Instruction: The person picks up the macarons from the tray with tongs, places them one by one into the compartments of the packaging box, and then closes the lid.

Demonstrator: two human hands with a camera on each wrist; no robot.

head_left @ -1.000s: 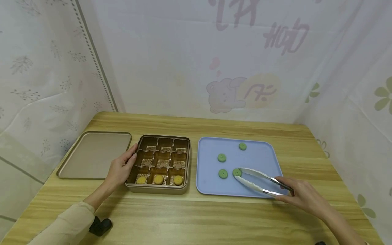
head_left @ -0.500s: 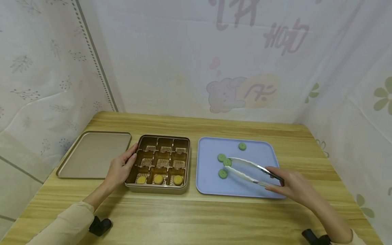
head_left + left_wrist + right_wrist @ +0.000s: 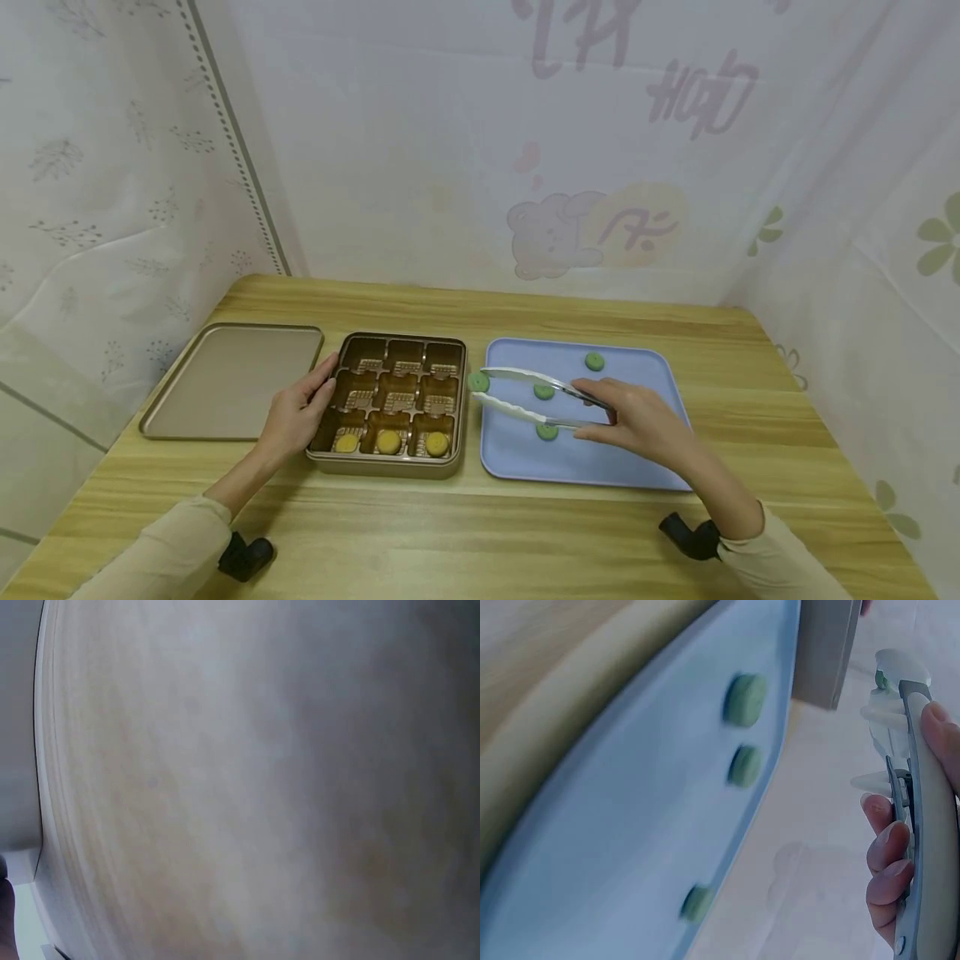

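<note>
My right hand [image 3: 633, 414] grips metal tongs [image 3: 525, 397] with white tips, which pinch a green cookie [image 3: 478, 382] in the air over the gap between the blue tray [image 3: 637, 371] and the gold compartment tin [image 3: 382, 464]. Three green cookies [image 3: 594, 361] lie on the tray. The tin's front row holds three yellow cookies [image 3: 388, 442]. My left hand [image 3: 298, 410] rests against the tin's left wall with relaxed fingers. The right wrist view shows the tongs [image 3: 913, 825], the held cookie [image 3: 883, 678] and the tray's cookies [image 3: 746, 699]. Only blurred wood fills the left wrist view.
A flat gold lid [image 3: 232, 379] lies left of the tin on the wooden table [image 3: 480, 533]. White patterned curtains close in the back and both sides. Black wrist straps [image 3: 247, 555] sit at both sleeves.
The tongs picked a green cookie off the tray's near middle and carried it left, past the tray's left edge toward the tin. My left hand stayed on the tin.
</note>
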